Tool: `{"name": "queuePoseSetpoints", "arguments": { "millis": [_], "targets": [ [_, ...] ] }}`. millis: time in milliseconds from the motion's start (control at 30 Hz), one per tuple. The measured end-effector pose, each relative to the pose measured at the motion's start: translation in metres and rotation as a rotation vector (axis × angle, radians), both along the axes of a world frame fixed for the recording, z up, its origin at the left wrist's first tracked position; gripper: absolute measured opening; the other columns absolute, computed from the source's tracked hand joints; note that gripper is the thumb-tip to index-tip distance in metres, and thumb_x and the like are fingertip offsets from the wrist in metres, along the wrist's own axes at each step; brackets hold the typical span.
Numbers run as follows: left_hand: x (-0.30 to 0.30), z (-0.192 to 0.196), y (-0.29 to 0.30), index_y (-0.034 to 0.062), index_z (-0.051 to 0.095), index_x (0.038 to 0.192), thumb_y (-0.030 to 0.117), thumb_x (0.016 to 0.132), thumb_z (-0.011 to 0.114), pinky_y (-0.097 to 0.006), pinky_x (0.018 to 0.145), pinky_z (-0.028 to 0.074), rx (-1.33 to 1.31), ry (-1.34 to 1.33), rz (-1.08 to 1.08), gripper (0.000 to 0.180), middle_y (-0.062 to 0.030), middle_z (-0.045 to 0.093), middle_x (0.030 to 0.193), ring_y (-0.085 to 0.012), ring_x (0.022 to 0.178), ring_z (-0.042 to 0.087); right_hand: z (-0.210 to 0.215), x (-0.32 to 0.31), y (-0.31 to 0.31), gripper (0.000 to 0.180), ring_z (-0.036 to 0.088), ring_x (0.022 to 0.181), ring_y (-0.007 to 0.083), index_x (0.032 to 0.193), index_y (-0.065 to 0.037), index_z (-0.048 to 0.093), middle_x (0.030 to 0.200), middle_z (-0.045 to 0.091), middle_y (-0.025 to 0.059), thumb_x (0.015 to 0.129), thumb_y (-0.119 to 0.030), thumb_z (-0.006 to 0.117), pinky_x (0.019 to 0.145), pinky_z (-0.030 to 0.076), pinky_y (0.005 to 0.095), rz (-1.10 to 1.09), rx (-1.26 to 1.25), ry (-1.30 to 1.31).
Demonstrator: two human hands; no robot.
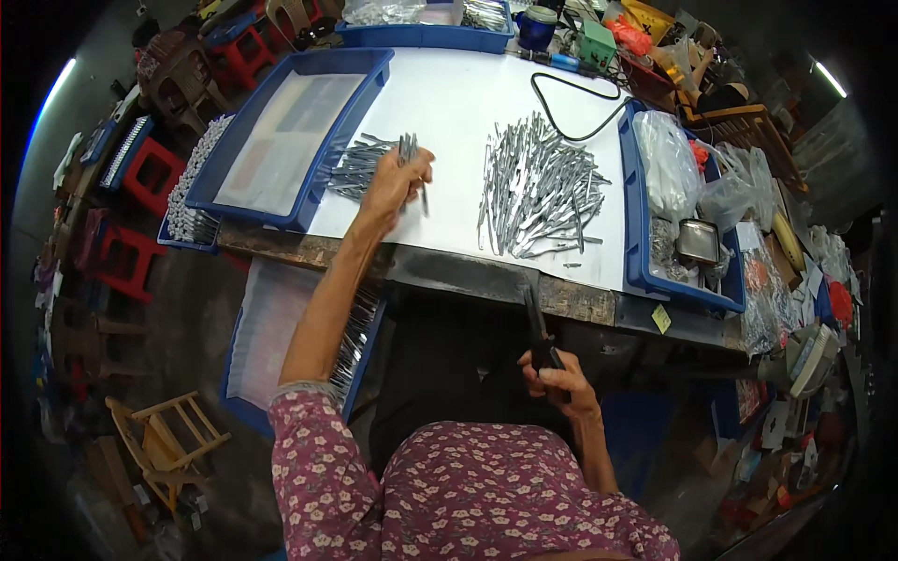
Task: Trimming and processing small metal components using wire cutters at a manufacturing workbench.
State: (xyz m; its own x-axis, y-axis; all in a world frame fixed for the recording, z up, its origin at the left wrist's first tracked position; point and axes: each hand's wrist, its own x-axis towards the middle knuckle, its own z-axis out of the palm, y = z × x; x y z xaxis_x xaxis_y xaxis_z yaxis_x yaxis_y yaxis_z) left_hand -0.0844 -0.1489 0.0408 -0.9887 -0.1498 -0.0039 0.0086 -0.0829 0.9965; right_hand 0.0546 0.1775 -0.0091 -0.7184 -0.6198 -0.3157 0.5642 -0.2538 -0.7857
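My left hand [398,185] is closed round a small bunch of thin grey metal pieces [408,148], held upright over the white tabletop. A flat pile of similar pieces [355,168] lies beside it, against the blue tray. Below the table's front edge, my right hand [561,381] grips a slim black tool [539,332] whose narrow end points up toward the edge. Its exact kind is unclear. The larger heap of grey metal pieces [543,192] spreads over the tabletop between the two hands' sides, with a few loose ones near the front.
A blue tray [297,217] stands at the left of the table, and a blue bin [638,252] with plastic bags and a metal tin [699,242] at the right. A black cable [552,110] loops at the back. Another blue tray [234,360] sits below the table.
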Motion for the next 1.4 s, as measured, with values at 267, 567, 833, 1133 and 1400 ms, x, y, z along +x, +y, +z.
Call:
{"name": "queuePoseSetpoints", "arguments": {
  "millis": [267, 567, 833, 1133, 1400],
  "targets": [
    [-0.061, -0.037, -0.072, 0.0096, 0.057, 0.088, -0.002, 0.072, 0.047, -0.038, 0.077, 0.037, -1.463, 0.42, 0.339, 0.023, -0.0079, 0.058, 0.077, -0.0257, 0.082, 0.051, -0.018, 0.024, -0.013, 0.033, 0.04, 0.058, 0.0075, 0.096, 0.0, 0.055, 0.069, 0.044, -0.0014, 0.074, -0.023, 0.065, 0.052, 0.031, 0.0229, 0.272, 0.209, 0.029],
    [-0.073, -0.08, -0.09, 0.0083, 0.059, 0.083, 0.008, 0.069, 0.054, -0.037, 0.078, 0.04, -1.156, 0.373, 0.288, 0.015, -0.0096, 0.058, 0.082, -0.0284, 0.085, 0.052, -0.025, 0.023, -0.016, 0.034, 0.041, 0.056, 0.007, 0.093, -0.001, 0.058, 0.064, 0.046, -0.002, 0.072, -0.026, 0.069, 0.052, 0.031, 0.0249, 0.309, 0.28, 0.115],
    [-0.06, -0.046, -0.081, 0.0023, 0.056, 0.099, 0.022, 0.062, 0.055, -0.03, 0.083, 0.041, -0.609, 0.013, -0.133, 0.042, -0.0113, 0.057, 0.094, -0.0217, 0.088, 0.053, -0.037, 0.02, -0.011, 0.035, 0.042, 0.057, 0.007, 0.093, -0.001, 0.057, 0.066, 0.048, -0.0011, 0.072, -0.026, 0.069, 0.053, 0.032, 0.0247, 0.37, 0.257, 0.099],
    [-0.1, -0.057, -0.003, 0.0014, 0.058, 0.092, 0.01, 0.071, 0.053, -0.036, 0.071, 0.046, -0.69, 0.383, 0.136, 0.023, -0.0148, 0.061, 0.082, -0.0272, 0.077, 0.058, -0.04, 0.021, -0.01, 0.033, 0.042, 0.058, 0.0057, 0.096, -0.001, 0.056, 0.066, 0.048, -0.0021, 0.074, -0.023, 0.067, 0.053, 0.031, 0.0229, 0.408, 0.233, 0.064],
    [-0.147, -0.092, 0.06, 0.0043, 0.059, 0.103, 0.022, 0.077, 0.051, -0.036, 0.089, 0.042, -0.734, 0.415, 0.042, 0.032, -0.0175, 0.058, 0.104, -0.0309, 0.098, 0.054, -0.04, 0.032, -0.007, 0.035, 0.04, 0.061, 0.0076, 0.092, -0.002, 0.057, 0.067, 0.045, -0.0025, 0.074, -0.03, 0.068, 0.055, 0.03, 0.0255, 0.391, 0.263, 0.086]
  ]
}}
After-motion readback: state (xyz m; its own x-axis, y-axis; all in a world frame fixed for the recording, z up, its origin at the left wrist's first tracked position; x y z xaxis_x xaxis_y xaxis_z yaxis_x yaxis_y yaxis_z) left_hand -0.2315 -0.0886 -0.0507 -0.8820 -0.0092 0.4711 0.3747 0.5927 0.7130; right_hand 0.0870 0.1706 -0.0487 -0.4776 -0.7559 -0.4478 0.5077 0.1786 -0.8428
